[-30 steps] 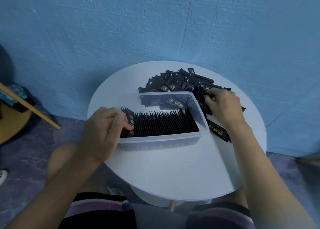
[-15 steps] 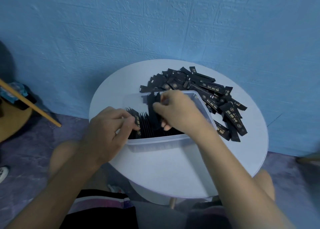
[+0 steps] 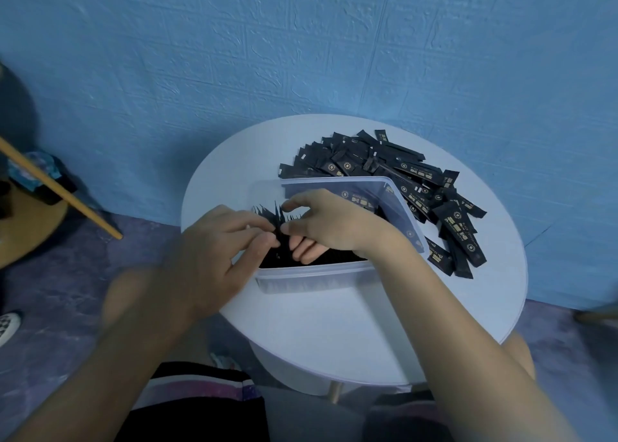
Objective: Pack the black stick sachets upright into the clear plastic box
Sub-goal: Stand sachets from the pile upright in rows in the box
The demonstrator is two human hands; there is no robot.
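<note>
Head view: a round white table [image 3: 334,324] stands against a blue embossed wall [image 3: 301,57] and carries a clear rectangular plastic box [image 3: 301,281] at its centre. Inside the box, a packed row of black stick sachets [image 3: 277,257] stands upright, the serrated tops showing at the left end. The left hand [image 3: 214,257], motion-blurred, reaches over the box's left edge with fingers curled, and its thumb and forefinger pinch the leftmost sachets of the row. The right hand [image 3: 334,224] lies across the box opening: thumb and forefinger pinch sachet tops beside the left hand's fingertips, and the remaining fingers dip down into the row. Both hands and the right forearm hide most of the row and the box's near right corner. A loose heap of black stick sachets with gold print [image 3: 418,181] lies flat on the table behind and to the right of the box, partly seen through its clear far wall. Left of the table, a slanted wooden rod [image 3: 60,187] crosses a round wooden surface [image 3: 30,227] over a purple floor [image 3: 83,274]; a checkered shoe [image 3: 8,324] sits at the frame's lower left; a striped dark garment [image 3: 200,388] covers the person's lap
</note>
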